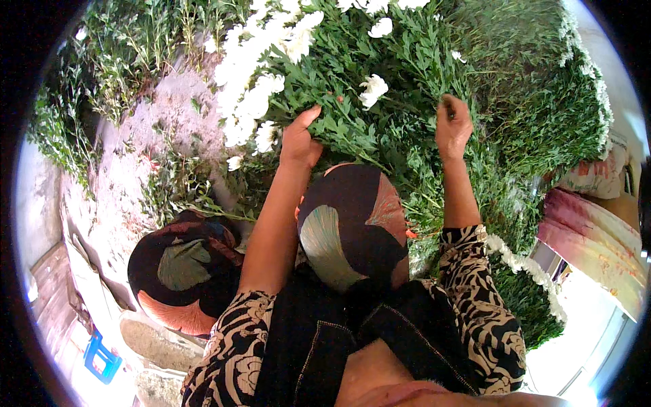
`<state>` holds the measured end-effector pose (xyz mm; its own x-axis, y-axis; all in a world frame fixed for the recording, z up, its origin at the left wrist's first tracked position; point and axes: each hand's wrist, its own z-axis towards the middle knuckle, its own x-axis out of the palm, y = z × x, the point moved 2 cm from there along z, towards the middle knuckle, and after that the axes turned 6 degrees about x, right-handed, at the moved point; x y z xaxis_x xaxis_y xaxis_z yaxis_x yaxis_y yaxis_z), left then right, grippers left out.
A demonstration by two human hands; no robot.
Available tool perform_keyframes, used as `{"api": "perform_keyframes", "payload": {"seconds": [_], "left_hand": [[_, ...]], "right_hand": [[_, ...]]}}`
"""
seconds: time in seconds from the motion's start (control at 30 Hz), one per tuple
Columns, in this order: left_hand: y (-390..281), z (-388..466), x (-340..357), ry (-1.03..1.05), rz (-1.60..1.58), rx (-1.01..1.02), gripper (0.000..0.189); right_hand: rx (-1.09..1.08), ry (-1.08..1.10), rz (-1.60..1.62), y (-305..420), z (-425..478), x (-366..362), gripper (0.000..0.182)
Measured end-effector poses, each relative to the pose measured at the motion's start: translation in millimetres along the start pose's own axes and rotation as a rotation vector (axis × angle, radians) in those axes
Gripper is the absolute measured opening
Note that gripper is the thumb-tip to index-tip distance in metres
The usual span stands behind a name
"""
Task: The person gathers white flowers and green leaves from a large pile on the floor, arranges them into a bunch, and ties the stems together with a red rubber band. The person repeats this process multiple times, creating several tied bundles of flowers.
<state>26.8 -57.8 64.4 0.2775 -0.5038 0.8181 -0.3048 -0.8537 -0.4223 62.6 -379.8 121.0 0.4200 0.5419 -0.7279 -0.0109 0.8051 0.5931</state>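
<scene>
White chrysanthemums (254,94) with leafy green stems lie in a bunch across the area before my knees. My left hand (300,140) grips the side of this bunch near the blooms, its thumb over the leaves and its fingers hidden beneath. To the right, my right hand (454,127) is at the foliage with its fingers curled; whether a stem is between them does not show. A single white chrysanthemum bloom (374,91) rests on the leaves between my hands.
Cut leafy stems (152,46) cover the floor (178,102) at the upper left. Stacked chrysanthemum bundles (539,96) fill the right side. Beside them are a printed sack (595,175) and a pink-and-yellow cloth (592,244). A blue plastic object (101,357) lies at the lower left.
</scene>
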Motion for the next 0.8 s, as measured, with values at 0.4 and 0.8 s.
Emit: {"api": "perform_keyframes", "payload": {"seconds": [0.4,0.8], "left_hand": [[4.2,1.4,3.0,0.095,0.004,-0.013,0.043],[7.0,9.8,-2.8,0.090,-0.056,0.025,0.048]], "right_hand": [[-0.076,0.058,0.075,3.3,37.8,-7.7,0.031],[-0.478,-0.139,0.064,131.4,103.8,-36.7,0.052]]}}
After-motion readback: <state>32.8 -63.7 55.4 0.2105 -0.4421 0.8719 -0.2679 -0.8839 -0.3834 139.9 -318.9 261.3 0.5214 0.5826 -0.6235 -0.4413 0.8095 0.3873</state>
